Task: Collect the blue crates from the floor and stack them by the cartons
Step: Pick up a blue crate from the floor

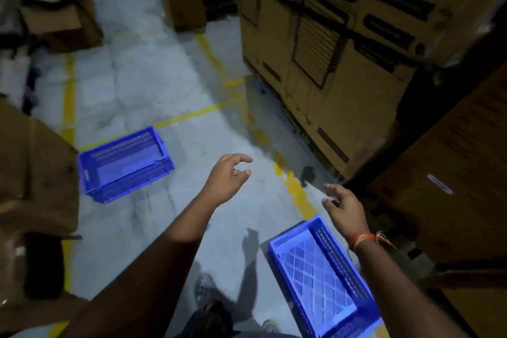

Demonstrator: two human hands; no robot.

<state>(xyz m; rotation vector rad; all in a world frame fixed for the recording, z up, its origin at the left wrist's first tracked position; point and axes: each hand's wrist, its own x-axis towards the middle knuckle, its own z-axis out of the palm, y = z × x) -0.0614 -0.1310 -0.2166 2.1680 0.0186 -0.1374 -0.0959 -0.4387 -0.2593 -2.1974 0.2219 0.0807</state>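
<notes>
Both hands are out in front and hold nothing. The left hand (229, 177) has loose, half-bent fingers, and the right hand (344, 207) does too. One blue crate (322, 277) sits on the floor just beside the cartons (323, 44). The other blue crate (124, 164) lies well apart, over to the left. It looks like the next job is to fetch that one. Everything is blurry, and the near crate's bottom corner is cut off

Grey concrete floor (153, 85), yellow lines (192, 115); two blue crates (124, 164) (321, 277) apart, cartons (315, 49) alongside.
</notes>
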